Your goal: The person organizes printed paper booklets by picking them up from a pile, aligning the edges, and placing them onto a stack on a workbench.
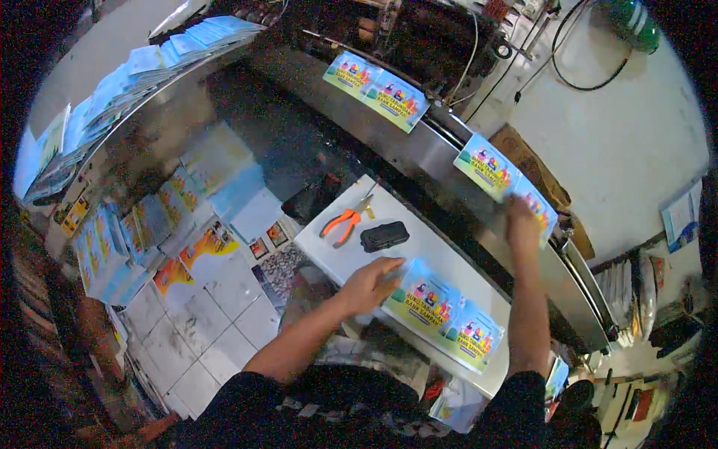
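A printed cover sheet (441, 314), blue and yellow-green with two cartoon panels, lies on the white tabletop (318, 238). At its upper left corner, my left hand (368, 286) has its fingers bent against the edge, gripping it. Further right, my right hand (523, 221) pinches the lower end of a matching cover sheet (488, 166), which rests across the long metal rail of a machine; its fingertips are partly blurred. Another such sheet (378, 90) sits farther up the rail. Pliers (346, 223) with orange handles and a black case (384, 236) lie beyond my left hand.
A long row of overlapping blue booklets (127, 82) lines a curved ledge at the far left. Several stacks of printed sheets (105, 251) stand on the tiled floor (202, 352). The metal machine (441, 179) runs diagonally beyond the table. A green cylinder (632, 22) is at the top right.
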`<act>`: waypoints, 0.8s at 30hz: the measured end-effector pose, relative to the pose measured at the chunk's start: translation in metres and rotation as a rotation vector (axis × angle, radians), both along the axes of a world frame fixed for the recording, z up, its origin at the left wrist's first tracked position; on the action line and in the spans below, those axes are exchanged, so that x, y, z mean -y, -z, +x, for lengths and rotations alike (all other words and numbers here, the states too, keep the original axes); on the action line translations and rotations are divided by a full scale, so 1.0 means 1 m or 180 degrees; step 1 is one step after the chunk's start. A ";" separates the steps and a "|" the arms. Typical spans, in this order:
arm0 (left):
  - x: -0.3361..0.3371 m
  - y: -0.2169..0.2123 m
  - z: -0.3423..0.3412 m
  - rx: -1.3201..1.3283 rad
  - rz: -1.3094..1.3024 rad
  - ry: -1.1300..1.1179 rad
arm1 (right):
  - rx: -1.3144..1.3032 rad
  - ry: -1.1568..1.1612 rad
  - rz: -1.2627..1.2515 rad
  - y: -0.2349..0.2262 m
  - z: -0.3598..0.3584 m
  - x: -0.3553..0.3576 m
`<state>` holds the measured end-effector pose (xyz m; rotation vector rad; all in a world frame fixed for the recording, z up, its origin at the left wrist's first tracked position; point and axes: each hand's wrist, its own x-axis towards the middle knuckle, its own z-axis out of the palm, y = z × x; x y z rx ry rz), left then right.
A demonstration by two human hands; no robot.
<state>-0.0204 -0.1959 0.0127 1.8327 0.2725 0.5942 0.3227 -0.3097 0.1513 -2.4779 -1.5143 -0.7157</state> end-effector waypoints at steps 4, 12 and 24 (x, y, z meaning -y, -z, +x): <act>0.000 0.002 0.001 0.0182 0.0171 -0.0027 | -0.1107 0.0223 -0.0621 0.033 -0.069 0.046; -0.002 0.002 0.003 0.0143 0.0507 0.0125 | -0.1583 -0.0256 -0.1699 0.055 -0.207 0.163; 0.000 -0.001 0.001 -0.0091 0.0290 0.0206 | -0.1475 -0.0421 -0.2306 0.047 -0.199 0.174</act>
